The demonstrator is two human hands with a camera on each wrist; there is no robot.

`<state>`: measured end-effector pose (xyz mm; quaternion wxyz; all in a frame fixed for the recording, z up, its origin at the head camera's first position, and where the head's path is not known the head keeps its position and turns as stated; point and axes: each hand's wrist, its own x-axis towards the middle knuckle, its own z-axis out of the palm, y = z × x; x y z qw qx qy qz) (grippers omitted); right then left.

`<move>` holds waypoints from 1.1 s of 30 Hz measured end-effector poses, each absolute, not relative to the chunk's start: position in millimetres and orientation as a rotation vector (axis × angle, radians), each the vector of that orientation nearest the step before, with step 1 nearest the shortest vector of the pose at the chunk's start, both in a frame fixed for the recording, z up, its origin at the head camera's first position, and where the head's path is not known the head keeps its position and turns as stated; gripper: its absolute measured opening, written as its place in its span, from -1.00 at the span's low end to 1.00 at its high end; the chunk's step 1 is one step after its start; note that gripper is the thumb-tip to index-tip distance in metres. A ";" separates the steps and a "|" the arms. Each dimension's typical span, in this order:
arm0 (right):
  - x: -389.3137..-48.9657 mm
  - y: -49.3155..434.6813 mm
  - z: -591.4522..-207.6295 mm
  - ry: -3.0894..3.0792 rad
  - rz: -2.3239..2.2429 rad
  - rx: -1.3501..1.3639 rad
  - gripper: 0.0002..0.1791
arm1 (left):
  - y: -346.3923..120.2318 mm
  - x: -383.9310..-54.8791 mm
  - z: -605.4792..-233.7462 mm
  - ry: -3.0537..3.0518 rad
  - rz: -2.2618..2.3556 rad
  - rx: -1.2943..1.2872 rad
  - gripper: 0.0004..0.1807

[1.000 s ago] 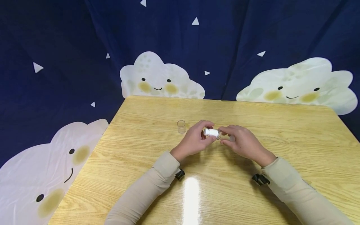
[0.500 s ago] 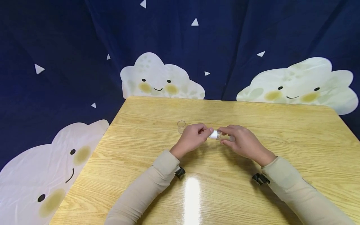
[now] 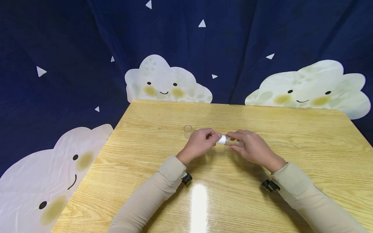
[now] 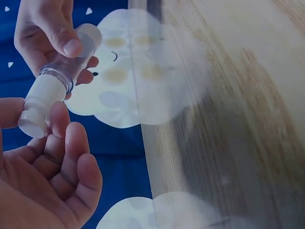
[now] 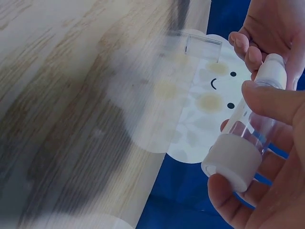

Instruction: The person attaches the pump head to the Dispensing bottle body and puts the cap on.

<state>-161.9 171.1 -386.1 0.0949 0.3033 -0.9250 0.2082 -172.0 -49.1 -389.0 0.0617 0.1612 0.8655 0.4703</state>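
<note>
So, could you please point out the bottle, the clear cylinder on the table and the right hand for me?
Bottle (image 5: pixel 246 126), right wrist view: on its clear body.
Clear cylinder (image 3: pixel 187 133), head view: on its side wall.
Right hand (image 3: pixel 254 147), head view: on the back of the hand.

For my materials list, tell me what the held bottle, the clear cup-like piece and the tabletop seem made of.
Bottle: probably plastic; glossy see-through middle, smooth opaque white ends.
Clear cup-like piece: plastic or glass, I can't tell; the tabletop shows through it.
Tabletop: wood or wood-look laminate, judging by its grain; glossy, since it throws back a bright light.
</note>
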 end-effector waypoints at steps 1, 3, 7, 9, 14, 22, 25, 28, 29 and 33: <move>-161.8 170.8 -386.4 -2.743 0.621 0.903 -0.58 | -49.4 -171.8 -389.1 2.624 1.414 0.493 -0.68; -161.7 170.4 -386.9 -2.745 0.624 0.912 -0.58 | -49.7 -171.1 -389.0 2.654 1.382 0.522 -0.69; -161.8 169.8 -386.9 -2.741 0.636 0.921 -0.58 | -50.1 -170.5 -389.2 2.709 1.340 0.603 -0.76; -162.0 169.8 -386.3 -2.739 0.643 0.915 -0.58 | -50.0 -170.4 -389.2 2.716 1.339 0.646 -0.80; -162.5 170.0 -385.7 -2.742 0.649 0.901 -0.57 | -50.2 -170.9 -390.4 2.696 1.358 0.750 -0.77; -162.3 170.5 -386.5 -2.741 0.661 0.903 -0.57 | -50.9 -170.4 -393.2 2.678 1.383 0.796 -0.71; -162.5 170.9 -386.8 -2.743 0.660 0.898 -0.57 | -50.7 -170.5 -393.2 2.690 1.364 0.780 -0.67; -162.7 171.1 -387.4 -2.745 0.654 0.899 -0.57 | -50.0 -170.5 -392.5 2.710 1.338 0.710 -0.58; -162.8 171.2 -387.6 -2.745 0.654 0.902 -0.57 | -49.7 -170.6 -392.1 2.727 1.323 0.680 -0.55; -163.1 170.6 -387.1 -2.747 0.649 0.909 -0.56 | -48.4 -172.2 -392.0 2.787 1.281 0.566 -0.52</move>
